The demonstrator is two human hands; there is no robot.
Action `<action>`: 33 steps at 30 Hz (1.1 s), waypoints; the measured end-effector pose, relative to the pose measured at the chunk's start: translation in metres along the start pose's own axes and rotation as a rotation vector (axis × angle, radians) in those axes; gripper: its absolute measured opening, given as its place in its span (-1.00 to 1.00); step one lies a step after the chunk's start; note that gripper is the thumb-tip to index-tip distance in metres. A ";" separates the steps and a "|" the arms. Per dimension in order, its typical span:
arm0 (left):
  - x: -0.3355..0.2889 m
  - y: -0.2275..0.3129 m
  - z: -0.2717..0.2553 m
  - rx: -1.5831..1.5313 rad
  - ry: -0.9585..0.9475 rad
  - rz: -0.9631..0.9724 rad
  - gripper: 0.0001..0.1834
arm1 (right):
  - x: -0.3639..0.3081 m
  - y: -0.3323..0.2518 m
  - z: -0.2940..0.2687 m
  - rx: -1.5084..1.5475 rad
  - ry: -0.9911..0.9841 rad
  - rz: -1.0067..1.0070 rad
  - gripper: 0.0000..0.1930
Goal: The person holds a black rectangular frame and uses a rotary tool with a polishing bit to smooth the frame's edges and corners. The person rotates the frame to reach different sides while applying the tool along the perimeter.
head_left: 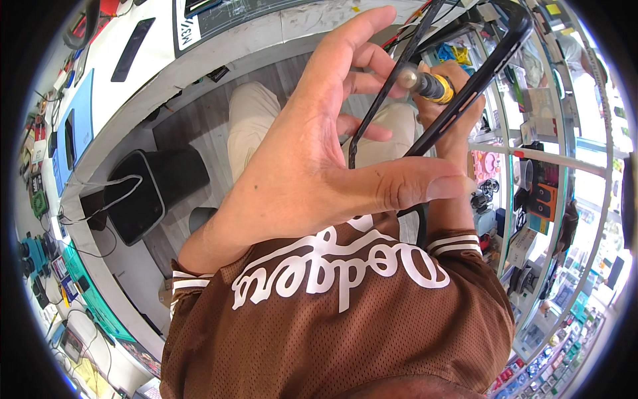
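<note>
My left hand [286, 153] fills the middle of the view, its fingers curled round a thin black phone frame [458, 110]. The frame is an open rim with nothing filling its middle, tilted up toward the top right. Its lower end lies by my thumb and is partly hidden. Behind the frame, my right hand [458, 93] is wrapped round a black and yellow tool [435, 88] with a rounded metal tip. That tip points left, close to my left fingertips. The tool's exact kind does not show, and the frame's side partly covers my right hand.
A white counter [159, 73] curves along the left and top, with a dark phone [133, 50] and a blue mat [83, 120] on it. Below stands a black bin [136, 199] beside loose cables. Glass shelves [538, 156] of boxed goods line the right.
</note>
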State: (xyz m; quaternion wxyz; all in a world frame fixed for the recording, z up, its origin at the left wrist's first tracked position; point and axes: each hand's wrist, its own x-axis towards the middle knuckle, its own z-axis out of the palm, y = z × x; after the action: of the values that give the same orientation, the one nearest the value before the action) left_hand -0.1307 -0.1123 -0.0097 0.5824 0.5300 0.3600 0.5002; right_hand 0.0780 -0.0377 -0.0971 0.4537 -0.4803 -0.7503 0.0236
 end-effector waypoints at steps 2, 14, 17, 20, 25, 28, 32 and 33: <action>-0.002 -0.001 -0.003 -0.013 -0.003 -0.027 0.32 | 0.001 -0.002 -0.001 -0.013 0.012 0.016 -0.79; 0.000 -0.006 -0.011 -0.076 -0.030 -0.136 0.31 | 0.011 0.002 0.003 -0.008 0.032 0.015 -0.79; -0.001 -0.009 -0.007 -0.109 0.005 -0.079 0.32 | 0.011 0.004 0.003 -0.018 0.034 -0.001 -0.80; 0.000 -0.010 -0.008 -0.088 -0.002 -0.088 0.35 | 0.011 0.005 0.002 -0.049 0.041 -0.017 -0.80; 0.000 -0.008 -0.008 -0.101 0.005 -0.097 0.34 | 0.009 0.002 0.000 -0.017 0.027 -0.001 -0.80; -0.001 -0.010 -0.008 -0.101 0.006 -0.093 0.34 | 0.009 0.003 0.000 -0.015 0.013 -0.047 -0.80; -0.002 -0.010 -0.006 -0.102 0.008 -0.093 0.35 | 0.007 0.005 0.002 0.031 0.040 0.014 -0.80; -0.002 -0.011 -0.007 -0.102 0.005 -0.092 0.35 | 0.007 0.004 0.002 0.031 0.043 0.018 -0.80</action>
State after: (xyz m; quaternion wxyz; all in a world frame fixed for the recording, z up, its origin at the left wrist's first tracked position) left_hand -0.1355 -0.1123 -0.0215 0.6301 0.4811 0.3596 0.4921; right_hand 0.0792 -0.0294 -0.0954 0.4768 -0.4805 -0.7355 0.0288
